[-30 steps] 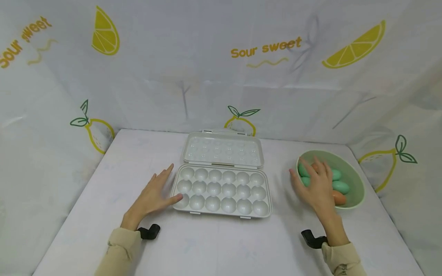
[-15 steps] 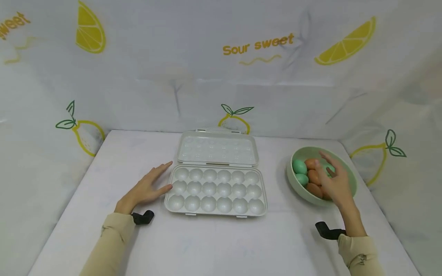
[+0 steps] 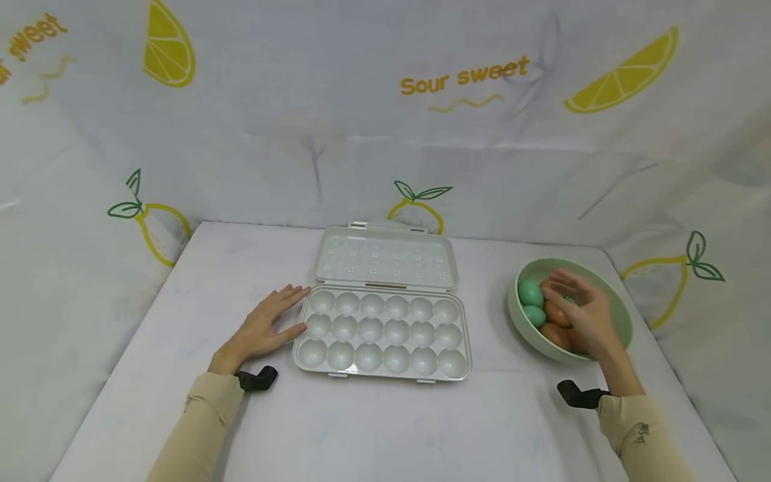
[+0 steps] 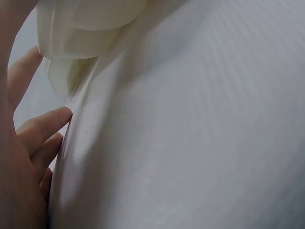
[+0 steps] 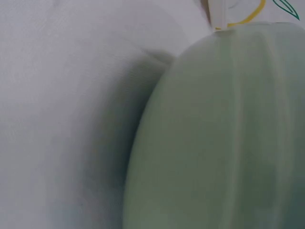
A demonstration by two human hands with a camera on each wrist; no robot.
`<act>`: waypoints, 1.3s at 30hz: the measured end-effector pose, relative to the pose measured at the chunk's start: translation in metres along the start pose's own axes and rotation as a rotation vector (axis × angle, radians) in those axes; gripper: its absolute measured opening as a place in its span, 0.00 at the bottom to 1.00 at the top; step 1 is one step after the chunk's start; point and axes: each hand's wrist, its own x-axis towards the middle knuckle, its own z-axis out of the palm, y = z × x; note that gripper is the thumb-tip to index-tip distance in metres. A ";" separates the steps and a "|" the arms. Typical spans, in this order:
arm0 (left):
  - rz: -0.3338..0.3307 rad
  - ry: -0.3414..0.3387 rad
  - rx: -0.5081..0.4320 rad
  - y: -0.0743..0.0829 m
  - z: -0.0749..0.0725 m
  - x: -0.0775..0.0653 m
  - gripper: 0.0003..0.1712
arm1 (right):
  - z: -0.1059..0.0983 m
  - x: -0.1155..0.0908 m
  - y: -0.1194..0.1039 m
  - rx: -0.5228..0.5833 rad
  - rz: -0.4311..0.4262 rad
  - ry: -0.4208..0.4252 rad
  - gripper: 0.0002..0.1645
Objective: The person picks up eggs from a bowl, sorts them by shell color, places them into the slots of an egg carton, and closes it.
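A pale egg box lies unfolded in the middle of the table, its cups bare and its lid tipped back. My left hand rests at the box's left edge, fingers and thumb spread; the left wrist view shows the fingertips low beside the box's rounded underside. Over the green bowl hovers my right hand, fingers extended loosely above green eggs and brown eggs. No egg shows in its grasp. In the right wrist view only the bowl's outer wall appears, hand hidden.
A white cloth with lemon prints hangs behind and at both sides of the table. The bowl stands near the right back corner, to the right of the egg box. Black camera mounts sit on both wrists.
My right hand has shifted right over the bowl, uncovering eggs on its left side. Brown eggs now lie where green ones showed. The left hand has barely moved by the box.
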 end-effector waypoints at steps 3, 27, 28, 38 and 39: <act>0.002 0.009 0.007 0.001 0.001 0.000 0.41 | 0.003 0.001 0.002 -0.014 0.053 -0.012 0.28; -0.020 0.007 0.017 -0.002 0.002 0.000 0.41 | -0.030 -0.020 0.008 -0.388 0.103 -0.064 0.35; -0.020 0.006 0.021 -0.001 0.002 0.000 0.41 | -0.029 -0.019 0.008 -0.408 0.109 -0.073 0.35; -0.017 0.006 0.032 -0.002 0.001 0.000 0.41 | -0.023 -0.005 0.004 -0.490 0.214 -0.189 0.40; -0.018 0.004 0.029 -0.001 0.001 0.000 0.41 | -0.023 -0.005 0.004 -0.490 0.223 -0.189 0.41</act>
